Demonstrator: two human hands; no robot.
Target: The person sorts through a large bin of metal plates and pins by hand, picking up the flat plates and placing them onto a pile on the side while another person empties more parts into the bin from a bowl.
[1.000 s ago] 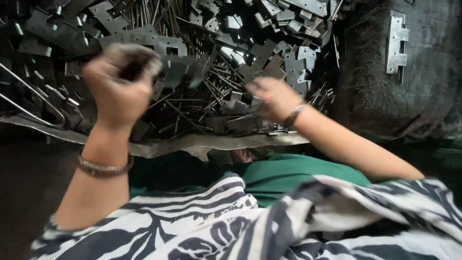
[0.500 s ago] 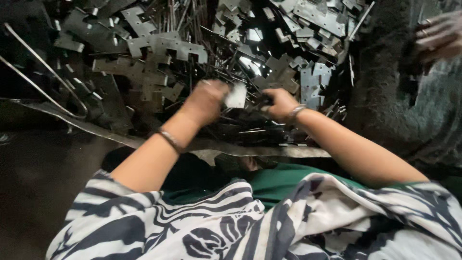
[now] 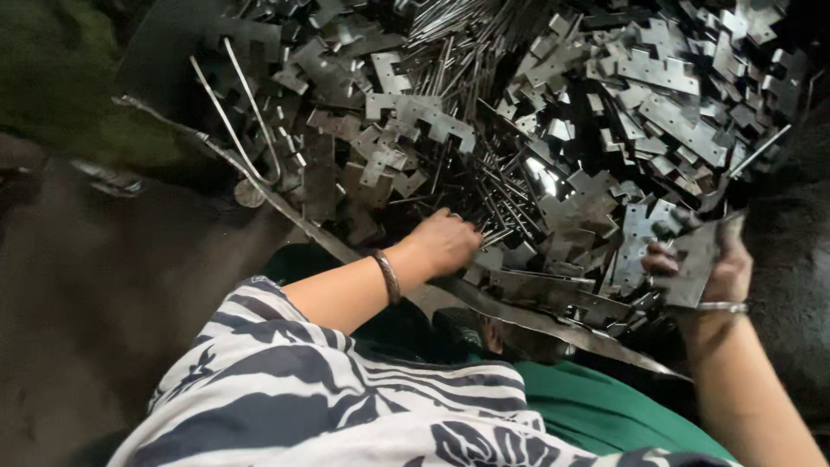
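Observation:
A big heap of grey stamped metal plates point(image 3: 657, 95) and thin steel rods point(image 3: 493, 186) fills the upper part of the head view. My left hand point(image 3: 445, 242), with a dark bangle on the wrist, reaches into the heap's near edge, its fingers closed among the rods and small plates; whether it grips one I cannot tell. My right hand point(image 3: 713, 259), with a thin silver bangle, is raised at the right and holds a flat dark metal plate point(image 3: 692, 264) upright.
A long bent metal strip point(image 3: 536, 316) runs along the heap's front edge. A bent wire loop point(image 3: 246, 130) sticks out at the upper left. Dark floor point(image 3: 104, 285) lies to the left. My striped garment point(image 3: 328, 398) and green cloth point(image 3: 622, 406) fill the bottom.
The view has shifted right. My left hand has dropped from a raised fist into the heap's edge. My right hand has moved right and lifted a flat plate.

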